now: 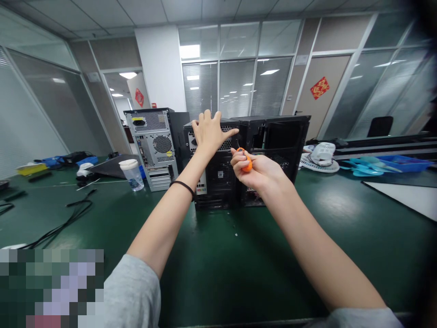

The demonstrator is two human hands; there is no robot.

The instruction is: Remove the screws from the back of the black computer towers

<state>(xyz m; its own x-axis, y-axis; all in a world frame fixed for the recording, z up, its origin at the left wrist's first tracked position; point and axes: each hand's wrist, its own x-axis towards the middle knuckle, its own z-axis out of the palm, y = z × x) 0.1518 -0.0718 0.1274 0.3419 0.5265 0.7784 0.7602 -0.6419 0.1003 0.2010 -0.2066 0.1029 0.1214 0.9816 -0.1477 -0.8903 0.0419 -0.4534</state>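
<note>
A black computer case point(220, 191) stands on the green table with its rear side toward me and its open side at the right. My left hand point(208, 134) lies with spread fingers against the upper rear of the case, over the power supply's perforated plate point(226, 145). Closed fingers of my right hand point(262, 172) wrap around the orange handle of a screwdriver point(248, 163), near the rear's right edge. The screwdriver's tip is hard to make out against the dark case.
Left of the black case stands a second computer tower point(159, 146) with a silvery back. A plastic cup with a white lid point(131, 175) is beside it. Black cables point(73, 214) lie at the left. Blue trays point(404, 164) and a white object point(322, 154) sit at the right.
</note>
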